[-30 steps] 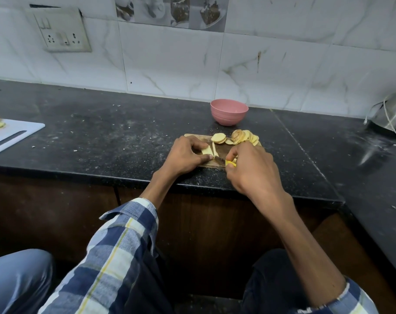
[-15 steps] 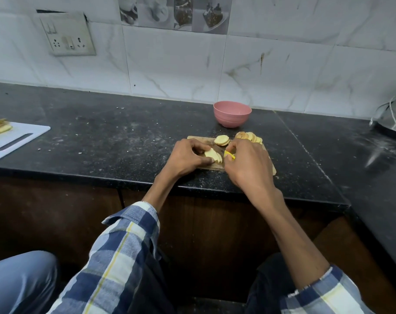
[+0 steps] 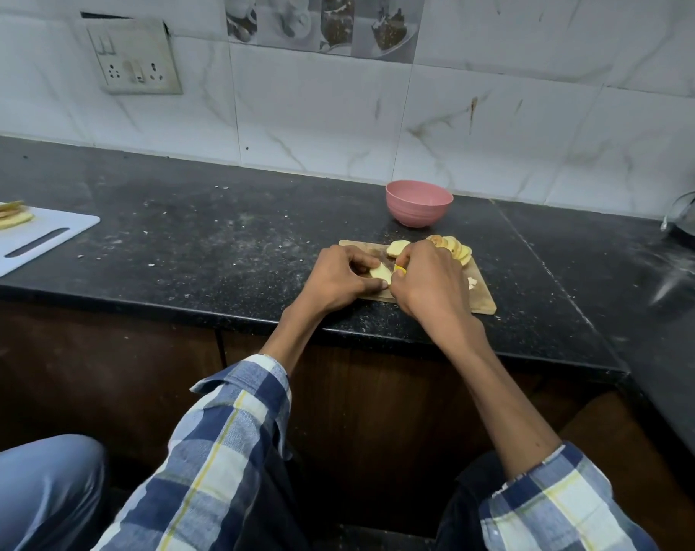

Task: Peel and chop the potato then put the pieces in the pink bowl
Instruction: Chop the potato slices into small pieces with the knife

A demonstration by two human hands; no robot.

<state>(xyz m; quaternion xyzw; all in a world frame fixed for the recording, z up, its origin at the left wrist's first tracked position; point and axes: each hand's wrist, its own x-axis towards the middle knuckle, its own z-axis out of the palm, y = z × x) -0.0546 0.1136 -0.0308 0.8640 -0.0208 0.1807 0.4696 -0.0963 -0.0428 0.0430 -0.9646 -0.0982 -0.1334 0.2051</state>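
On the small wooden cutting board [image 3: 483, 298], which lies near the front edge of the black stone countertop [image 3: 218, 248], the left hand [image 3: 339, 278] pinches the remaining pale yellow piece of peeled potato [image 3: 380, 273] with curled fingers. The right hand [image 3: 429, 286] is closed around a yellow-handled knife [image 3: 399, 270]; only a bit of the handle shows and the blade is hidden. The two hands are almost touching over the piece. I judge the potato firm but wet and slippery on its cut faces, so it is better held by the sides, flat face down, with fingertips tucked away from the blade. Round cut slices [image 3: 455, 250] lie in an overlapping row at the far edge of the board. The pink round bowl [image 3: 419, 202] stands just behind the board, near the wall, and seems to hold nothing yet.
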